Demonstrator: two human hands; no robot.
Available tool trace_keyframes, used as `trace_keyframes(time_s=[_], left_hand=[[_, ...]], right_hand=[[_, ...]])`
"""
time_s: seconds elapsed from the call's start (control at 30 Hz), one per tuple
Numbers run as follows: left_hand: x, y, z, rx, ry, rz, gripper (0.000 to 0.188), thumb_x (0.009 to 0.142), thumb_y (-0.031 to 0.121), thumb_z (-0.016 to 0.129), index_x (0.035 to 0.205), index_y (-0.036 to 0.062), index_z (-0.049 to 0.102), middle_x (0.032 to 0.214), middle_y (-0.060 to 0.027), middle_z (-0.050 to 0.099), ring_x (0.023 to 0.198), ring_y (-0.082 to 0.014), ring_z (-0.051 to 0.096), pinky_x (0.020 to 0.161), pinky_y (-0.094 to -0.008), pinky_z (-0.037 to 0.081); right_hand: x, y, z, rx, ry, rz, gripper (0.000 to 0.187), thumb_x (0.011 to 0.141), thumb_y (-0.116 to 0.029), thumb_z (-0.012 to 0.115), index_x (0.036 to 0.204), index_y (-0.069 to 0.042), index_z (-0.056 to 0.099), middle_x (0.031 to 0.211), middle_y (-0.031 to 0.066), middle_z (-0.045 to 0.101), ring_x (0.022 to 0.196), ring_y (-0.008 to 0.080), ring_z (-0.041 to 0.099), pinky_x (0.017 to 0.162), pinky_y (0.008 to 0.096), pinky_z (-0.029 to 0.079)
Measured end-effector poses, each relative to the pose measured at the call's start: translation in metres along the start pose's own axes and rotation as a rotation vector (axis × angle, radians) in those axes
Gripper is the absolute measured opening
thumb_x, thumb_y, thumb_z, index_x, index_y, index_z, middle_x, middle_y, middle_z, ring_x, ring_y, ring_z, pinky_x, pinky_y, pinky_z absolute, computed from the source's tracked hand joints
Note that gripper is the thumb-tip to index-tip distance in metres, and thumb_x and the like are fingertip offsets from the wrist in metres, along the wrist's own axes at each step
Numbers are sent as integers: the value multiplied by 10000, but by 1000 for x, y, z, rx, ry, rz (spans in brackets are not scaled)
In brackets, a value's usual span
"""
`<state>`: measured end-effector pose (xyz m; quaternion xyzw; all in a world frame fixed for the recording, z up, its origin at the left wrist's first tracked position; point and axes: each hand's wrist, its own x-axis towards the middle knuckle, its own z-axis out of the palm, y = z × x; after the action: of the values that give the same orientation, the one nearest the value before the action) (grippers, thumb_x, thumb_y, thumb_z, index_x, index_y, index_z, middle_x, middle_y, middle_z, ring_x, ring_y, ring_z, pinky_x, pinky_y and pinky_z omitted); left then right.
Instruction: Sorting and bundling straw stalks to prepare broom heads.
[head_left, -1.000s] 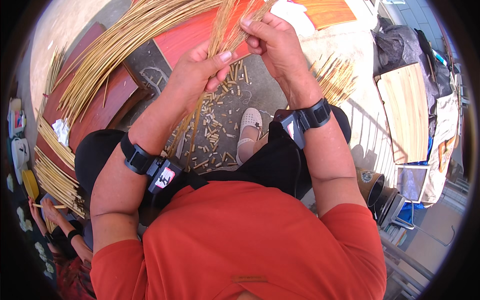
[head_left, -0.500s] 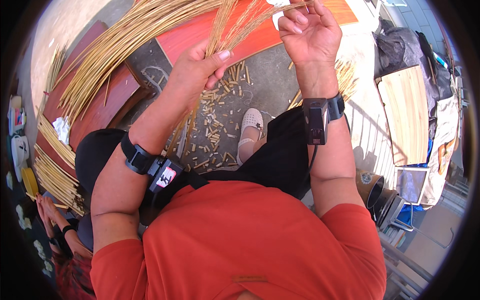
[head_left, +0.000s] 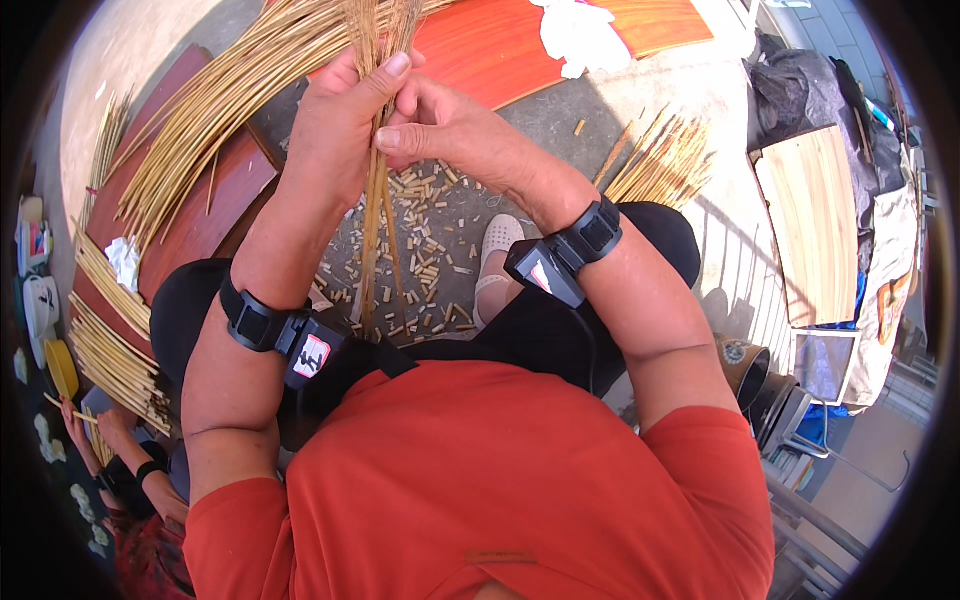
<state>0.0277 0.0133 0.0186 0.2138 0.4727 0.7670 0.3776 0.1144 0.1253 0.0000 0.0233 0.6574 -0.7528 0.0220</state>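
Note:
A thin bunch of dry broom straw (head_left: 370, 230) stands between my two hands, its feathery heads at the top and bare stems hanging down over the ground. My left hand (head_left: 335, 125) is closed around it just below the heads, thumb pressed on the front. From the right, my right hand (head_left: 445, 125) meets it, its thumb and curled fingers pinching the stems beside the left hand. Some of its fingertips are hidden behind the straw. Both wrists wear black straps with small boxes.
Long stalks (head_left: 190, 150) lie across a red-brown board (head_left: 245, 160). White plastic (head_left: 585, 40) rests on an orange-red board (head_left: 480, 60). Cut stem pieces (head_left: 430, 265) litter the ground near my shoe (head_left: 500, 235). More straw (head_left: 665, 165) lies right. A co-worker's hands (head_left: 115, 430) hold stalks lower left.
My right hand has come down and left from the straw tips to the stems. My left hand has shifted left and slightly up with the bunch, which now stands more upright.

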Motion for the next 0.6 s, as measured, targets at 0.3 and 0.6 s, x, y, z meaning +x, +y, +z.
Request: trace_keyframes(time_s=[0.3,0.6], left_hand=[[-5,10,2,113,-67,-17,166,921,144,535,1049,42,558,724,19,550,512,-12,421,451,-151,343],[-3,12,-1,231,-50,-8,175,928,173,529,1053,53,552,695,22,526,491,-29,424,420,-168,309]], right_hand=[[-2,-27,-10,28,36,-102,433,875,-234,630,1187,-16,424,969,89,585,831,146,618,781,283,489],[-3,-28,-5,-56,3,-147,390,885,-204,613,1180,-15,442,945,69,602,826,146,619,759,285,486]])
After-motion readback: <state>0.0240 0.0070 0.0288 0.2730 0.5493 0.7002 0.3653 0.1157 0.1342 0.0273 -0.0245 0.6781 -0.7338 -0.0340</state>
